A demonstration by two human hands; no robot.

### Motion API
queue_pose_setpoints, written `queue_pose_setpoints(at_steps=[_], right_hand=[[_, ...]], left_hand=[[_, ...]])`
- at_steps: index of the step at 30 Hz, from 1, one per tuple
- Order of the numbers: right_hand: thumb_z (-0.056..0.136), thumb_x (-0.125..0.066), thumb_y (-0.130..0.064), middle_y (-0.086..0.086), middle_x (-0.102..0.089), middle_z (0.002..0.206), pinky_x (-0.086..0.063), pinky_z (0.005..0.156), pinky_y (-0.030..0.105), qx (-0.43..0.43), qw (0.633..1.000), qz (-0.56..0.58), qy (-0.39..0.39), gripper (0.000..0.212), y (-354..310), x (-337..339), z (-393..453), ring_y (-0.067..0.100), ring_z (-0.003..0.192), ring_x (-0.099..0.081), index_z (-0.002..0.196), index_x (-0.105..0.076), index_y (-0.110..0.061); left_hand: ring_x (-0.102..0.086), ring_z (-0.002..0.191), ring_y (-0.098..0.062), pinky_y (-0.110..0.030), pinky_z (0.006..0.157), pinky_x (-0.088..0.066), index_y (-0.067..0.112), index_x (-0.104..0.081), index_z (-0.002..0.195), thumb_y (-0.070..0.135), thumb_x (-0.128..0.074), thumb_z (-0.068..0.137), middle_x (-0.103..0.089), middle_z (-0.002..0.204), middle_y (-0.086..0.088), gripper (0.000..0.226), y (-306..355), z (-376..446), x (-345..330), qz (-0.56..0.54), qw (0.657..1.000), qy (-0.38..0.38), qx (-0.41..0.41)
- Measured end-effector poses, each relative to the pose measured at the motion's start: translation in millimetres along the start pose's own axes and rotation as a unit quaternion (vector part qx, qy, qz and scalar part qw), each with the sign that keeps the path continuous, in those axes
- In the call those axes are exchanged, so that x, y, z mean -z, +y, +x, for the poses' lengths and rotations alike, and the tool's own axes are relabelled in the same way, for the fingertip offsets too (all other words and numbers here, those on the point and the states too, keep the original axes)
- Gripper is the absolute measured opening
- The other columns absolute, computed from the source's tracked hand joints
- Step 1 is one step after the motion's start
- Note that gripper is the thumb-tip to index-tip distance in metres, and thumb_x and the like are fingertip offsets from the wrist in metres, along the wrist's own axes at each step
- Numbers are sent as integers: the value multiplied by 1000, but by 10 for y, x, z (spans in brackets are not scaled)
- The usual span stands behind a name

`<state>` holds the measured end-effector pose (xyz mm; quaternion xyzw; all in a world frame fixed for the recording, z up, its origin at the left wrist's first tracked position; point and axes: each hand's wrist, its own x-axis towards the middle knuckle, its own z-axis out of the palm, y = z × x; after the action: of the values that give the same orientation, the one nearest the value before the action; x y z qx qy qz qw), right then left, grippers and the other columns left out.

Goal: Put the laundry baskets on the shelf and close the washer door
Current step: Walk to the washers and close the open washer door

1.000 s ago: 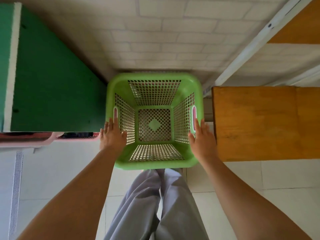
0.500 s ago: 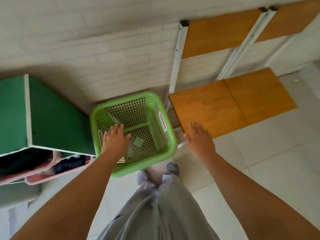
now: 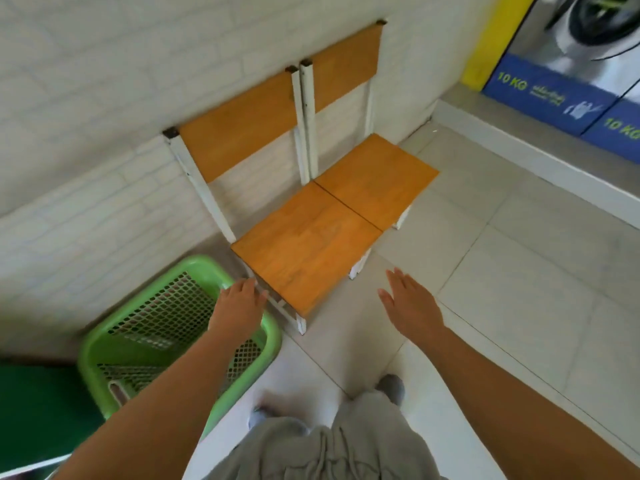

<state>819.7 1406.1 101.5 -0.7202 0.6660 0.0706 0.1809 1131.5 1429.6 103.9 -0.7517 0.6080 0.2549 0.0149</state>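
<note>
the green laundry basket stands upright and empty on the pale tiled floor, against the white brick wall, and everything else can be placed from it. the left hand hovers over the basket's far corner, fingers spread flat and holding nothing; whether it touches the rim cannot be told, since the picture is blurred there. the right hand is well apart from the basket, out over bare floor, also wide open and empty, palm down. just beside the basket, on the side away from the green shelf, stand two wooden chairs with white frames, backs to the wall, the nearer seat corner close to the left hand. well beyond the chairs from the basket is a washer above blue panels marked 10 kg; whether its door is shut cannot be told. the person's grey trousers and shoes show nearest the camera, beside the basket.
</note>
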Motion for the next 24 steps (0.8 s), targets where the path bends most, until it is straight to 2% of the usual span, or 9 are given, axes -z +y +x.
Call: queue_pose_setpoints(at_steps=[4,12,15,17,21,24], right_hand=[[101,-25,-45,9,-26,158,-31,115,40,-38,999,32,11,57,630,115,-6,26,142,-31,150,-25,-15],[102,-23,-44,9,-25,158,-28,116,37,-106,992,65,29,57,1968,408,46,26,143,-29,150,-24,-13],[102,-24,-43,9,-25,158,-28,116,38,-143,985,86,36,57,2448,527,45,26,143,-30,150,-25,-14],[102,-25,-43,8,-28,157,-29,115,38,-170,980,96,42,55,2745,586,36,25,142,-32,149,-28,-14],[102,-27,-41,6,-35,154,-33,111,38,-225,966,119,39,51,3293,675,103,25,138,-37,146,-34,-15],[102,-29,-40,4,-41,150,-35,109,39,-263,954,139,43,49,3700,739,231,25,135,-41,144,-37,-16]], left_hand=[[-40,134,-35,-42,110,-31,6,-34,145,31,-37,101,-42,147,-17,51,731,209,-85,18,999,-12,-49],[-42,132,-32,-40,108,-33,8,-36,144,29,-39,100,-42,146,-14,49,2417,610,-394,30,992,-17,-119],[-49,124,-31,-39,102,-38,5,-43,139,26,-40,100,-51,138,-16,44,2999,750,-522,37,985,-26,-166],[-54,118,-31,-39,99,-43,6,-47,136,29,-43,99,-56,132,-16,44,3340,882,-608,49,978,-28,-203],[-53,123,-28,-39,104,-44,11,-45,138,35,-41,99,-54,136,-9,46,4026,1189,-732,76,963,-62,-252],[-58,117,-27,-41,101,-48,14,-51,131,43,-37,98,-61,128,-9,46,4503,1547,-870,93,949,-86,-288]])
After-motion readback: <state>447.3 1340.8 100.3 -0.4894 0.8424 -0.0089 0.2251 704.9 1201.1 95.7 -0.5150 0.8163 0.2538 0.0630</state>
